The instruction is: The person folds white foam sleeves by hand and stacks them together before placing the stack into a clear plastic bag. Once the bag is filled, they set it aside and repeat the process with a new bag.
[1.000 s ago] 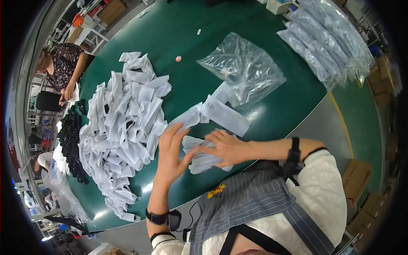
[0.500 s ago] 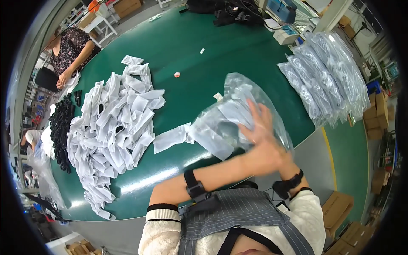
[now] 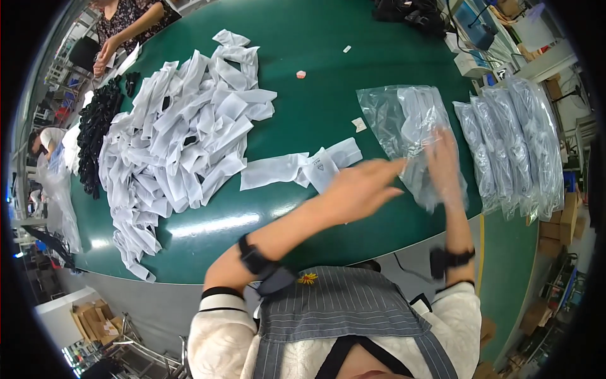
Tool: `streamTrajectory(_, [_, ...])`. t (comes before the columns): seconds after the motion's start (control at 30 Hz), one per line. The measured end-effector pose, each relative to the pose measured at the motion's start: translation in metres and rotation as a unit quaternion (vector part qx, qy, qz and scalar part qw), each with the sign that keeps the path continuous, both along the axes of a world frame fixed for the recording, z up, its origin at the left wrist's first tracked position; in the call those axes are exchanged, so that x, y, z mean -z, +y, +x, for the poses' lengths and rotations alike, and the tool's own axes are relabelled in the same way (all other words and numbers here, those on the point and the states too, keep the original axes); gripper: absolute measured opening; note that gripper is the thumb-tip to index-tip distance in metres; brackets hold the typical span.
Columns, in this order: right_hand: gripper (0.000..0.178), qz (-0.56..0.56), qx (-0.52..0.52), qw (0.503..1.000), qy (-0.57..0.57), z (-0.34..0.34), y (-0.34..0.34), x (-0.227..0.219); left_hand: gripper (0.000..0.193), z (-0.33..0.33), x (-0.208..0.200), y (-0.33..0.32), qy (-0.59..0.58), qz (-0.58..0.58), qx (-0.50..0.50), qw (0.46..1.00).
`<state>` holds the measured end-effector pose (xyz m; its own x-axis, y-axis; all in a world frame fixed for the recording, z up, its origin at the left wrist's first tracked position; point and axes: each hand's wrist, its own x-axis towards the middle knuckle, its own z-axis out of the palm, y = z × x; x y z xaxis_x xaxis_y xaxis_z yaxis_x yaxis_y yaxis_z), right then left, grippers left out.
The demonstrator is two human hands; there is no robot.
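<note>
A clear plastic bag point(image 3: 385, 114) with folded white pieces inside lies at the right of the green table. Flat against its right part is my right hand point(image 3: 443, 167), fingers stretched out and slightly blurred; film appears to overlap the wrist. My left hand point(image 3: 363, 191) hovers just left of the bag with its fingers extended and its thumb apart, holding nothing. Beyond it, a few loose white fabric strips point(image 3: 271, 170) lie on the table, one bearing a small dark print. A large heap of similar white strips point(image 3: 189, 132) spreads farther left.
Several filled clear bags point(image 3: 499, 145) lie side by side at the table's right edge. A black bundle point(image 3: 98, 132) borders the white heap. Small paper scraps point(image 3: 359, 124) dot the green table point(image 3: 315, 38). A co-worker's hand point(image 3: 104, 58) is at the far left.
The bag has shifted right and now lies more upright, away from the loose strips. My hands, crossed over it before, have separated: the left is off the bag, the right on it. The view has shifted.
</note>
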<state>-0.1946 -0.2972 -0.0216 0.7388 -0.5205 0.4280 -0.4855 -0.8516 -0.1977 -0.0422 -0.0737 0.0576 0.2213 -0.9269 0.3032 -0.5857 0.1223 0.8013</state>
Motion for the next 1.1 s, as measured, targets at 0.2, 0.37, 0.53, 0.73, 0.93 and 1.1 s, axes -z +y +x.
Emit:
streamTrajectory(0.2, [0.016,0.399,-0.068,0.907,0.115,-0.084,0.144,-0.049,0.053,0.043,0.079,0.090,-0.274,0.029,-0.060,0.959])
streamTrajectory(0.37, [0.015,0.289,-0.113,0.949,0.062,0.000,0.171,-0.012,0.054,0.034,0.071,0.073,-0.347,0.037,-0.084,0.933])
streamTrajectory(0.53, [0.016,0.394,-0.273,0.876,0.056,0.003,0.151,-0.018,0.052,0.033,0.079,0.066,-0.310,-0.009,-0.080,0.947])
streamTrajectory(0.73, [0.024,0.302,-0.164,0.939,-0.027,0.054,0.131,-0.030,0.040,0.009,0.059,0.124,-0.019,0.120,-0.070,0.990])
streamTrajectory(0.93, [0.021,0.059,-0.202,0.972,0.101,0.078,0.118,0.000,0.032,-0.014,0.067,0.164,-0.112,0.205,-0.074,0.970])
streamTrajectory(1.1, [0.014,0.239,-0.266,0.881,0.310,0.046,0.162,-0.017,0.030,-0.019,0.066,0.176,-0.235,0.105,-0.142,0.956])
